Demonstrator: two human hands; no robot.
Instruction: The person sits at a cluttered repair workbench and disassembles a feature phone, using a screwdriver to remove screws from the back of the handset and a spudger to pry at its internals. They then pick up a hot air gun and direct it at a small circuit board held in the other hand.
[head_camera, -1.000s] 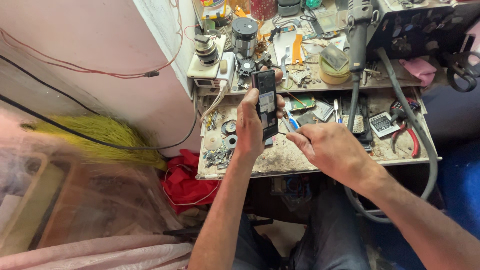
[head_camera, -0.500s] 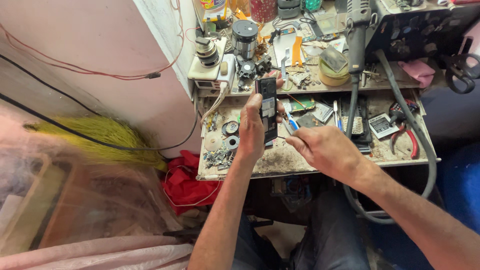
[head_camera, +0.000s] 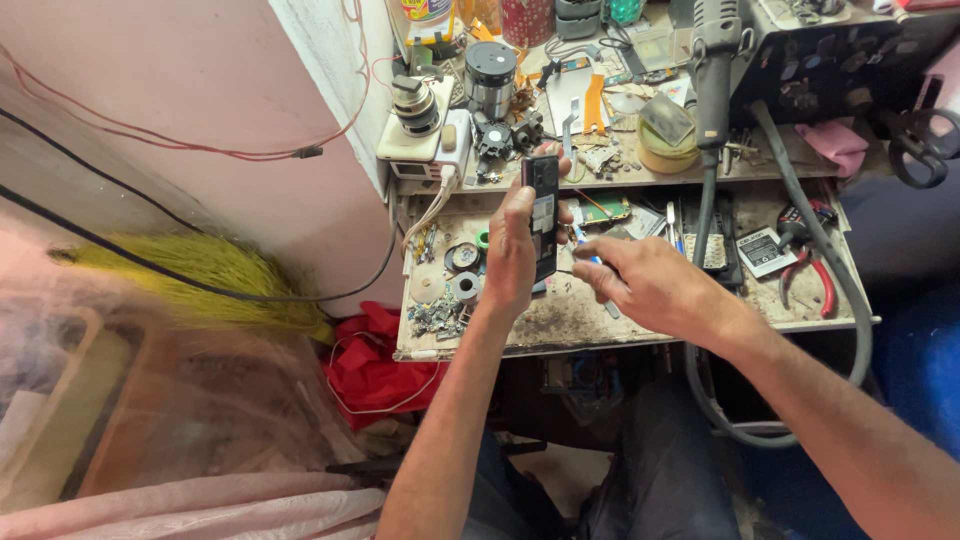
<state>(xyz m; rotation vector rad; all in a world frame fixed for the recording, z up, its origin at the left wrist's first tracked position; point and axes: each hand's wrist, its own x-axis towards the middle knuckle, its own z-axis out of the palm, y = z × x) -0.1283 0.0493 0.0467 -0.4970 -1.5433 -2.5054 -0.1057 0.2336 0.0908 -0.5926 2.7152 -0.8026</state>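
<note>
Phone (head_camera: 541, 215) now lifted a little higher over cluttered worktop (head_camera: 560, 320), gripped upright in left hand (head_camera: 512, 258); right hand (head_camera: 640, 285) drawn closer, pinching thin tool (head_camera: 565, 271) at its lower edge.

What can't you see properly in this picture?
- Head view: the front of the phone is covered by the left hand.
- The thin tool's tip at the right hand is too small to tell.
- The drawer bits are too tiny to name.
- Things at lower left are blurred behind plastic.
</note>
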